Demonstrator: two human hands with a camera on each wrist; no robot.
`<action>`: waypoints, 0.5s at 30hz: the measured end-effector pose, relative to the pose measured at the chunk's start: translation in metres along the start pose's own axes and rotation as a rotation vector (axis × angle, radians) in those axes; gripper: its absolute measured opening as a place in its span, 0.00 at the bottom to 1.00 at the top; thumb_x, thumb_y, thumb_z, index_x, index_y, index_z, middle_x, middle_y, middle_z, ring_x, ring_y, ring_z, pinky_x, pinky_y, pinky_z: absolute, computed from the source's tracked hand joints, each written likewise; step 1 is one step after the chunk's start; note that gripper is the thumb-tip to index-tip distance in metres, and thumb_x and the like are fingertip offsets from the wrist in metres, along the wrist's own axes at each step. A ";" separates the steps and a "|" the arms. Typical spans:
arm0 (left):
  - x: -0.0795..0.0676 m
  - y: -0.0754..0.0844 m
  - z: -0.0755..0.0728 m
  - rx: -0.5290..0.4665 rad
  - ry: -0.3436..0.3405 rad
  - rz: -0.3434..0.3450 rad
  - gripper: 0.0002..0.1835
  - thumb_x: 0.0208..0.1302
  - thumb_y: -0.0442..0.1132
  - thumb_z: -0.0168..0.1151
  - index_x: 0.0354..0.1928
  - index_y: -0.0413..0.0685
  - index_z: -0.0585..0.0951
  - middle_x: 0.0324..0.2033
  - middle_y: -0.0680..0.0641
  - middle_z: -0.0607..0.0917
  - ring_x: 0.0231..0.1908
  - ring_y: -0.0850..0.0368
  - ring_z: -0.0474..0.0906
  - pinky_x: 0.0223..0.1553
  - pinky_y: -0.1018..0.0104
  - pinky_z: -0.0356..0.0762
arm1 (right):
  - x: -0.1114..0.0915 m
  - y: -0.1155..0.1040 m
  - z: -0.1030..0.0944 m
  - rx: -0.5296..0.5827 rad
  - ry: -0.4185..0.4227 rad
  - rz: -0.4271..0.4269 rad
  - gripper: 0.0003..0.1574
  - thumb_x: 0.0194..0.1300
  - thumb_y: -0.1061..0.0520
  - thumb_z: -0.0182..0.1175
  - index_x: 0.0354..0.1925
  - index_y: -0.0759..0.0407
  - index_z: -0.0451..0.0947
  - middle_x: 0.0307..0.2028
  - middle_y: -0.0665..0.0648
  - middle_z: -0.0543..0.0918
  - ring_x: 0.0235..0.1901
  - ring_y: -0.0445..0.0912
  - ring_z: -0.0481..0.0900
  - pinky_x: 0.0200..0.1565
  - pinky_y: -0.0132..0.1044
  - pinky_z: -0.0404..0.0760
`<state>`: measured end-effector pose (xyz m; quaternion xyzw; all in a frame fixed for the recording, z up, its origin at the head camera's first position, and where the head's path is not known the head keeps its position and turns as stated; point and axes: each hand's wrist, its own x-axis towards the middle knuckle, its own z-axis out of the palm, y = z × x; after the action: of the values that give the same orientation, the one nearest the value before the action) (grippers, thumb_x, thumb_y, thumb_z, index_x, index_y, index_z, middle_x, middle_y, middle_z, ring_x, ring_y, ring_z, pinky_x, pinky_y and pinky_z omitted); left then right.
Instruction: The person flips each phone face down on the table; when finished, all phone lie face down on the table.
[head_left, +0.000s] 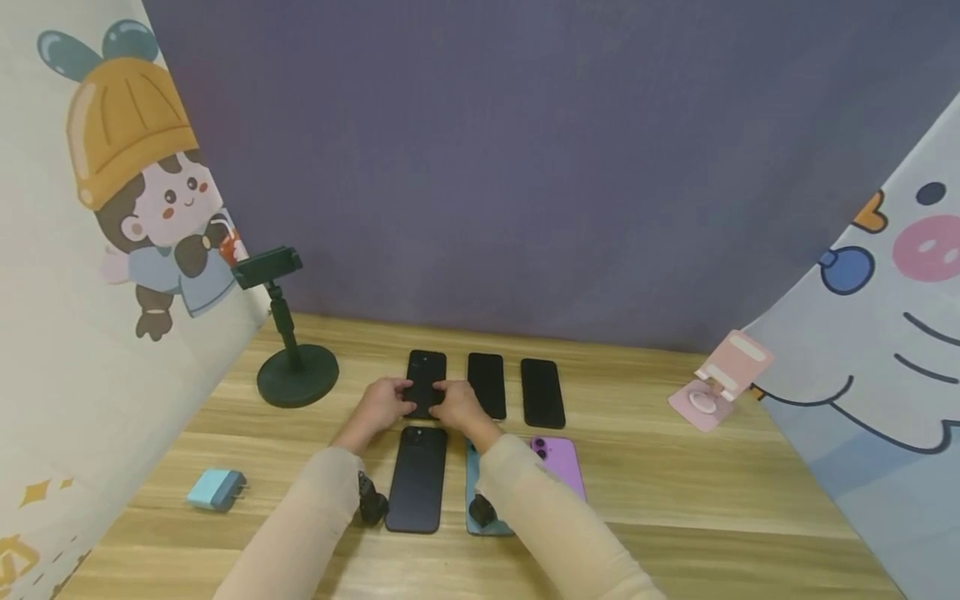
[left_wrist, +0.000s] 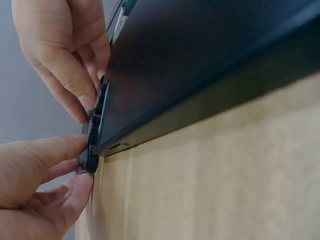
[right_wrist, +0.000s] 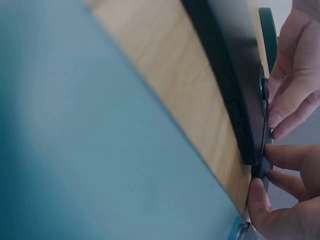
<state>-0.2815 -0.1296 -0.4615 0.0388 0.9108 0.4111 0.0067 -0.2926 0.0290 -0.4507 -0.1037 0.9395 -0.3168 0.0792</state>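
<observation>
My left hand (head_left: 382,404) and right hand (head_left: 459,406) pinch opposite long edges of a black phone (head_left: 426,379), the leftmost in the back row. The phone lies camera side up at table level. In the left wrist view, fingertips and thumb of the left hand (left_wrist: 42,185) meet the phone's thin edge (left_wrist: 95,125). The right hand (right_wrist: 292,195) does likewise at its own side in the right wrist view. Just nearer lies a dark phone (head_left: 417,482). A blue phone (head_left: 472,492) is partly covered by my right forearm, which also crosses a purple phone (head_left: 562,462).
Two more black phones (head_left: 487,383) (head_left: 543,393) lie right of the held one. A black phone stand (head_left: 296,371) is at back left, a pink folding stand (head_left: 731,367) at back right. A blue charger plug (head_left: 213,489) lies at left. Behind the table hangs a grey-purple cloth (head_left: 540,183).
</observation>
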 end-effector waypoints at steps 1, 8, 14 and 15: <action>0.000 0.001 -0.001 0.014 -0.010 0.002 0.23 0.56 0.30 0.69 0.54 0.29 0.78 0.46 0.32 0.82 0.49 0.40 0.79 0.49 0.52 0.77 | 0.000 -0.001 0.000 -0.003 -0.002 0.009 0.28 0.62 0.60 0.68 0.60 0.61 0.77 0.59 0.66 0.74 0.63 0.59 0.65 0.62 0.50 0.67; 0.002 0.001 -0.003 0.029 -0.049 0.013 0.25 0.55 0.30 0.70 0.55 0.27 0.78 0.44 0.32 0.81 0.47 0.39 0.79 0.49 0.52 0.77 | 0.001 0.004 -0.004 0.021 -0.036 0.012 0.30 0.61 0.59 0.68 0.62 0.59 0.75 0.58 0.65 0.76 0.60 0.58 0.70 0.57 0.48 0.73; 0.001 0.024 0.002 0.135 -0.088 0.053 0.29 0.61 0.35 0.67 0.62 0.30 0.72 0.56 0.27 0.71 0.55 0.34 0.72 0.55 0.45 0.71 | -0.010 0.022 -0.029 0.106 -0.031 -0.011 0.32 0.64 0.59 0.64 0.66 0.58 0.71 0.53 0.63 0.78 0.52 0.56 0.77 0.50 0.49 0.77; 0.001 0.030 0.005 0.151 -0.090 0.062 0.30 0.63 0.37 0.67 0.64 0.32 0.71 0.58 0.27 0.70 0.55 0.35 0.72 0.55 0.46 0.72 | -0.011 0.027 -0.034 0.108 -0.018 -0.019 0.32 0.64 0.59 0.64 0.66 0.59 0.71 0.53 0.63 0.78 0.52 0.56 0.76 0.49 0.50 0.77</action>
<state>-0.2808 -0.1057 -0.4423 0.0857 0.9363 0.3392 0.0317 -0.2931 0.0718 -0.4395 -0.1109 0.9193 -0.3668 0.0899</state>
